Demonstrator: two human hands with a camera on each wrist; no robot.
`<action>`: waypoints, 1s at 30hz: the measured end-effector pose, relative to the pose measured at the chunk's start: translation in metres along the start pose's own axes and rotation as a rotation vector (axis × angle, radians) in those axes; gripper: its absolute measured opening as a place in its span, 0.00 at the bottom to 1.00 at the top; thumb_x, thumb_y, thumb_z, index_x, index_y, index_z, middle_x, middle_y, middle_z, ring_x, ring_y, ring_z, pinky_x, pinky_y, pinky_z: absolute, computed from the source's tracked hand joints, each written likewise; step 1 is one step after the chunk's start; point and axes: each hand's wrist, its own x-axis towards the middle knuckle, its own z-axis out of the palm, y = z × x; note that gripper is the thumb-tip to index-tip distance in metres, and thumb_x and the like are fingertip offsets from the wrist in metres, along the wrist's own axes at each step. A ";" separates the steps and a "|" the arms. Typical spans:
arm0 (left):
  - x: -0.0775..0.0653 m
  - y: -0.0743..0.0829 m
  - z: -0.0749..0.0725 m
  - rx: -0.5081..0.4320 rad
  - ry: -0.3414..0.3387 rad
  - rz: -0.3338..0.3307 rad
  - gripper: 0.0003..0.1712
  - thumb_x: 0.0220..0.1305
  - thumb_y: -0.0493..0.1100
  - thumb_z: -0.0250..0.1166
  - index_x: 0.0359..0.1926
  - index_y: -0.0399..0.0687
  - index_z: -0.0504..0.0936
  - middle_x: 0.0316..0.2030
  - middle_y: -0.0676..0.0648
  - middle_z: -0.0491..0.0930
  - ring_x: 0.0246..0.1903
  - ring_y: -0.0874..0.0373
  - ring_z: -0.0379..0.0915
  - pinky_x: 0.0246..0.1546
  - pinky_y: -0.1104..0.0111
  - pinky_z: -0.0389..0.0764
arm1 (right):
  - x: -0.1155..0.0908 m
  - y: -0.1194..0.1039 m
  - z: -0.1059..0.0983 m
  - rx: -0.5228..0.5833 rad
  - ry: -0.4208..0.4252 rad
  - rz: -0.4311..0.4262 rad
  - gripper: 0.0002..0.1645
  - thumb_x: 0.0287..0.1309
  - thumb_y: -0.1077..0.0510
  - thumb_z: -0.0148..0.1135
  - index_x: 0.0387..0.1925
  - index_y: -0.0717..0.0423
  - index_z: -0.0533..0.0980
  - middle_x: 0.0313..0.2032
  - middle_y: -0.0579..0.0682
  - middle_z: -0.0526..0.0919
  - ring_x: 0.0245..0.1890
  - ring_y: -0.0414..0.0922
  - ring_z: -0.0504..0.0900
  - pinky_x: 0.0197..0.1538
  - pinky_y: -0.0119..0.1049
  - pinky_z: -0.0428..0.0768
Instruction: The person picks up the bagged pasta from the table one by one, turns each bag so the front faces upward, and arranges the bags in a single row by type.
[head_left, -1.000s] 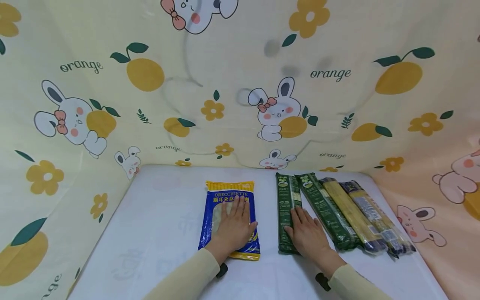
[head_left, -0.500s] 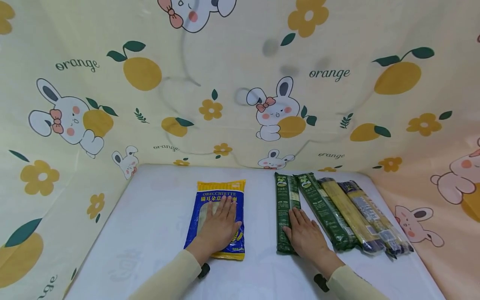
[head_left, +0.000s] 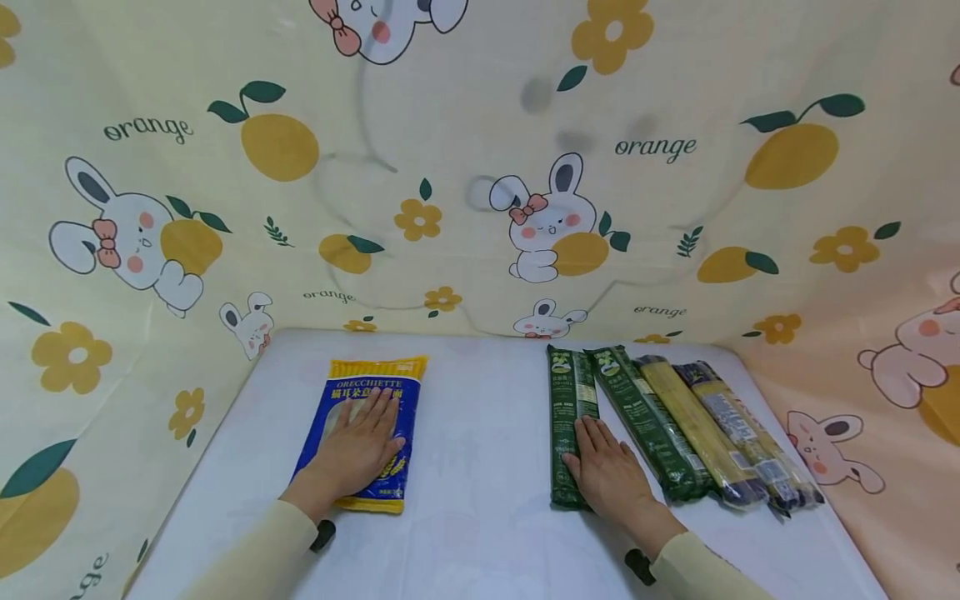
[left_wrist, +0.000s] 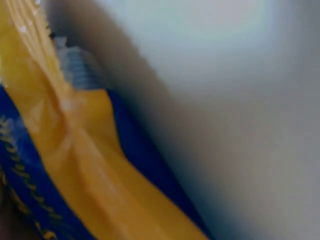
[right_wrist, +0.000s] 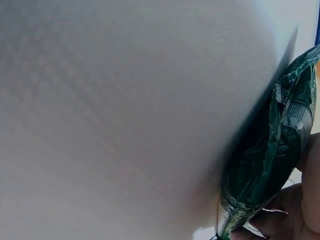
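My left hand (head_left: 358,450) lies flat on a blue and yellow bag of orecchiette pasta (head_left: 408,417), its fingers stretched toward the printed name. The bag's yellow end (left_wrist: 85,130) with its crimped seam fills part of the left wrist view. On the right, my right hand (head_left: 615,475) rests with extended fingers on the leftmost green packet of pasta (head_left: 564,392), which is long and narrow. In the right wrist view the end of a green packet (right_wrist: 265,160) shows beside the fingers (right_wrist: 280,212).
Right of my right hand lie a second green packet (head_left: 648,425), a clear packet of yellow noodles (head_left: 697,425) and another noodle packet (head_left: 746,433), fanned out. All rest on a white table (head_left: 480,533). Patterned cloth (head_left: 450,167) with rabbits and oranges hangs behind and at the sides.
My left hand has slid the orecchiette bag left across the table, and the bag now lies slightly tilted. My right hand stays on the green packet.
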 end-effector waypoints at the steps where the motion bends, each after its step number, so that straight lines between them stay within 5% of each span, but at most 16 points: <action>1: -0.004 -0.009 -0.001 -0.002 0.002 -0.005 0.42 0.84 0.63 0.44 0.84 0.42 0.49 0.85 0.40 0.43 0.84 0.42 0.35 0.79 0.37 0.39 | 0.000 0.000 0.000 0.000 0.001 0.000 0.41 0.81 0.44 0.50 0.81 0.65 0.56 0.81 0.65 0.57 0.81 0.65 0.55 0.74 0.70 0.61; 8: -0.030 -0.059 -0.006 -0.014 0.009 -0.046 0.42 0.83 0.61 0.48 0.84 0.41 0.52 0.84 0.37 0.47 0.83 0.37 0.38 0.78 0.35 0.40 | 0.000 -0.001 0.000 0.005 0.000 0.005 0.41 0.82 0.44 0.50 0.81 0.65 0.56 0.81 0.65 0.57 0.81 0.65 0.55 0.74 0.70 0.61; 14: -0.044 -0.085 -0.006 -0.036 0.012 -0.078 0.45 0.83 0.63 0.47 0.84 0.39 0.49 0.84 0.36 0.45 0.83 0.36 0.37 0.79 0.36 0.39 | 0.000 -0.001 0.000 -0.002 0.004 -0.001 0.41 0.81 0.44 0.51 0.81 0.65 0.56 0.80 0.65 0.57 0.81 0.65 0.55 0.74 0.70 0.61; 19: -0.050 -0.095 -0.004 -0.068 0.003 -0.106 0.50 0.81 0.69 0.43 0.85 0.41 0.41 0.85 0.35 0.39 0.84 0.37 0.30 0.80 0.38 0.33 | 0.000 0.000 -0.003 0.013 0.003 -0.016 0.41 0.82 0.43 0.49 0.81 0.65 0.56 0.80 0.66 0.57 0.80 0.66 0.55 0.74 0.71 0.59; 30: -0.047 -0.093 -0.004 -0.075 0.000 -0.120 0.50 0.81 0.69 0.43 0.85 0.39 0.44 0.84 0.34 0.40 0.83 0.35 0.31 0.80 0.39 0.33 | 0.002 -0.005 -0.003 0.109 -0.081 0.008 0.50 0.80 0.35 0.48 0.83 0.64 0.48 0.83 0.68 0.46 0.82 0.68 0.44 0.75 0.74 0.51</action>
